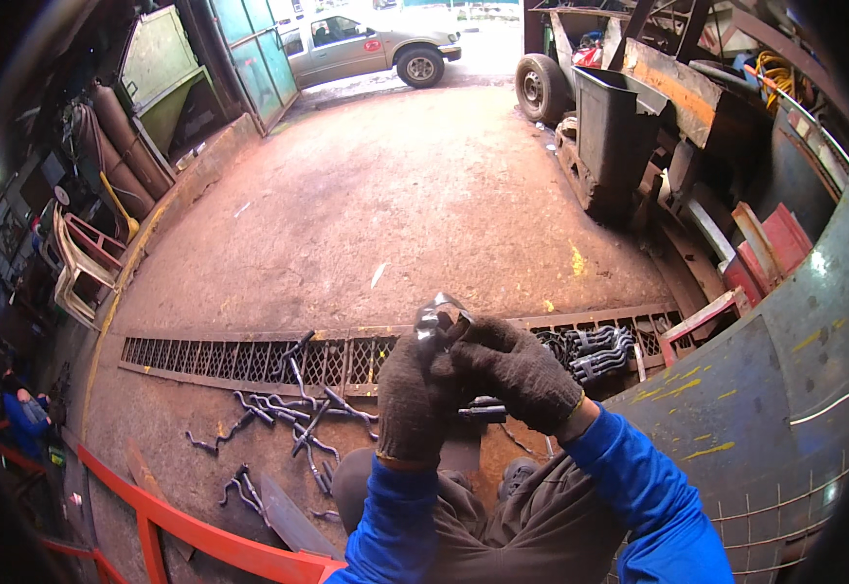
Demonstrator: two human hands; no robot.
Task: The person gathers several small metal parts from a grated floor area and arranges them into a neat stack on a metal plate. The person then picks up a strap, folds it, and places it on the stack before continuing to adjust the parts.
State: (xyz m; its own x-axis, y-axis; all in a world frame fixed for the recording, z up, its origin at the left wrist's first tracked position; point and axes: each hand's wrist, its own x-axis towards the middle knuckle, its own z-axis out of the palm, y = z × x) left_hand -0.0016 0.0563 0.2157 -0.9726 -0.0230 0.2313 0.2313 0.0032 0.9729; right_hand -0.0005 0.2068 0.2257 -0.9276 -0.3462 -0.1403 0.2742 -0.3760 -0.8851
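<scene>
The two arms enter from the lower edge; the left forearm (395, 521) stands almost upright, while the right forearm (638, 496) goes slantwise toward the middle, both in blue sleeves; the left hand (409, 394) is raised, its fingers curled; the right hand (529, 375) bends inward close against it; both wear dark knitted gloves; a bare right wrist (580, 419) is seen; below, the trousered legs (551, 530) spread apart.

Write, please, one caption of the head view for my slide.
Gloved left grip and right grip meet at a shiny object, near a floor grate and scattered bent parts.
</scene>
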